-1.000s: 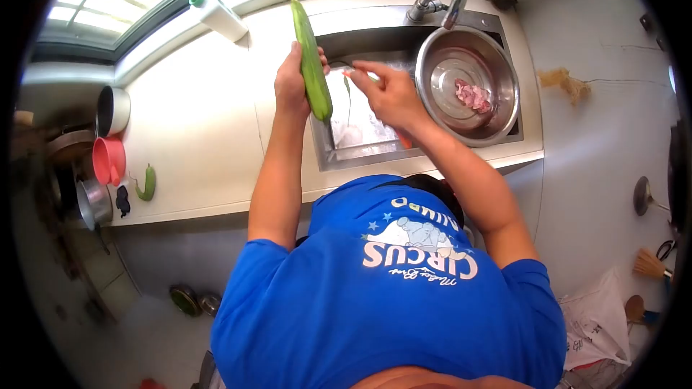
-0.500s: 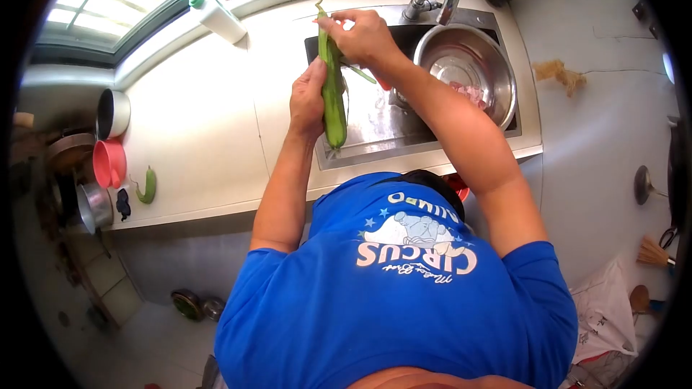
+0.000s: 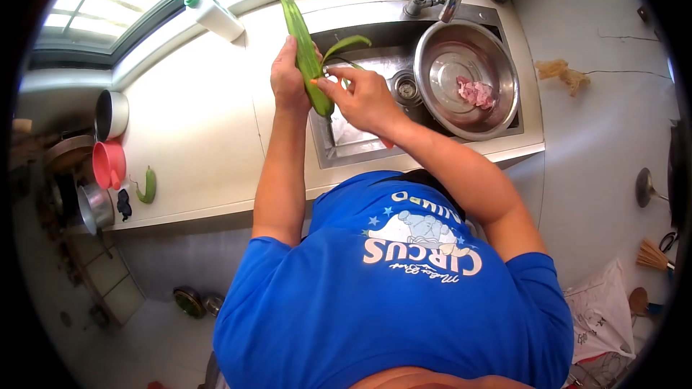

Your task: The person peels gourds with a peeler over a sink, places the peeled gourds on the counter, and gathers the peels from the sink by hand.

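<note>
Lengthwise, the gourd (image 3: pixel 300 39) points away from me at the sink's (image 3: pixel 382 65) left edge, my left hand (image 3: pixel 288 78) gripping its near half, my right hand (image 3: pixel 364 99) right beside its near end, fingers curled, on what I cannot tell.

A cream tabletop (image 3: pixel 191 122) spans the frame's upper middle; at its left end sit a white-sided round pot (image 3: pixel 120 115), pinkish-red plastic cup (image 3: pixel 108 166), silver metal pan (image 3: pixel 96 206), small black item (image 3: pixel 124 204) and curved green vegetable (image 3: pixel 148 186).
</note>
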### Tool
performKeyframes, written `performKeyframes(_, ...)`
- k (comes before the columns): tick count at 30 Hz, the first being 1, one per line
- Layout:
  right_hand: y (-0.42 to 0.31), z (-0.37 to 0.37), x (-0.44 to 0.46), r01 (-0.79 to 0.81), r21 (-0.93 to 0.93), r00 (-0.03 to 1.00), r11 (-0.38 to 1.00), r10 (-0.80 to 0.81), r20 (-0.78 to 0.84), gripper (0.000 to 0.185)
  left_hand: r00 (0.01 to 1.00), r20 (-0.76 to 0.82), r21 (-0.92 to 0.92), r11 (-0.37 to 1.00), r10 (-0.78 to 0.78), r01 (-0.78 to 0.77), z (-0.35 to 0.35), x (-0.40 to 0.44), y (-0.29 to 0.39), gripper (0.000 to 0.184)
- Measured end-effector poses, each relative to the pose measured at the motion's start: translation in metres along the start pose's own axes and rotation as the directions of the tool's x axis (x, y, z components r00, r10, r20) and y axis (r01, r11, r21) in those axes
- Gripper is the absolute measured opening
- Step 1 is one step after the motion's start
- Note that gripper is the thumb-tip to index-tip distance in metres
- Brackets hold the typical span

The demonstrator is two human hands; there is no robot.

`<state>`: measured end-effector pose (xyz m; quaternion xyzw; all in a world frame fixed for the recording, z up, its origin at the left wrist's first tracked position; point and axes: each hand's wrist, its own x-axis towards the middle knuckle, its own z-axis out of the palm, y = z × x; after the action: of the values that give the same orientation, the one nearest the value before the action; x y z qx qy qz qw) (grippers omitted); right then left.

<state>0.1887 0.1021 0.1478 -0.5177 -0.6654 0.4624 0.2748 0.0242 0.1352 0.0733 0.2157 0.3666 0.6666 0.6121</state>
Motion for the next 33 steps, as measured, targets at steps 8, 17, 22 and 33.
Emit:
performKeyframes(8,0.040,0.008,-0.057,-0.058,0.029,0.981,0.998,0.052,0.189,0.054,0.992,-0.122,-0.182,0.981,0.042,-0.064,-0.015,0.032,-0.010,0.041)
performKeyframes(17,0.027,-0.032,0.014,-0.015,0.242,0.999,0.970,0.024,-0.031,0.046,0.993,0.057,-0.013,0.995,-0.100,0.101,0.004,-0.012,-0.004,0.040)
performKeyframes(22,0.017,-0.037,0.076,0.017,0.159,0.990,0.987,0.005,-0.142,0.051,0.991,0.132,0.152,0.988,-0.022,0.001,0.017,-0.041,-0.014,0.048)
performKeyframes(33,0.018,-0.014,0.082,0.088,0.067,0.978,0.994,-0.074,-0.194,0.051,0.993,0.121,0.216,0.976,-0.013,-0.013,0.009,-0.030,-0.018,0.040)
